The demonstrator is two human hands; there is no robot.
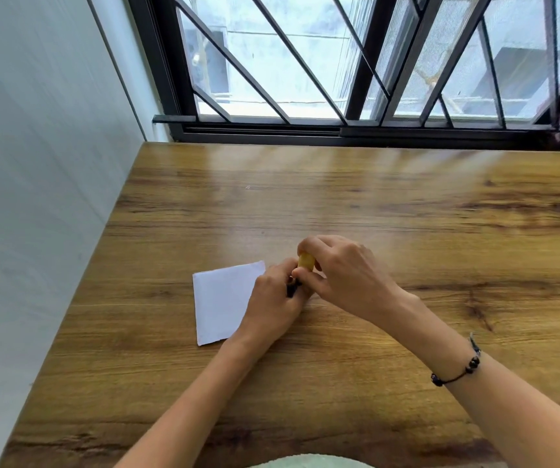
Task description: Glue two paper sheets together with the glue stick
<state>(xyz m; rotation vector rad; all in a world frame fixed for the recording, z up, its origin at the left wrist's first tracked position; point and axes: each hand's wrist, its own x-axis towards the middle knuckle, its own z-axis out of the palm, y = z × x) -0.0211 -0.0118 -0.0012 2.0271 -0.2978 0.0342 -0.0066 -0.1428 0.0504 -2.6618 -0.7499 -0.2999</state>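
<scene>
White paper [222, 300] lies flat on the wooden table [339, 204], left of centre; I cannot tell whether it is one sheet or two stacked. Both hands meet just above its right edge around a glue stick [305, 261]. My left hand [273, 300] grips the dark lower part of the stick. My right hand [344, 273] closes over the yellow upper part, which peeks out between the fingers. The hands hide most of the stick and the paper's right corner.
A white wall runs along the table's left edge. A barred window with a dark frame [339, 130] stands behind the far edge. A beaded bracelet [457, 369] is on my right wrist.
</scene>
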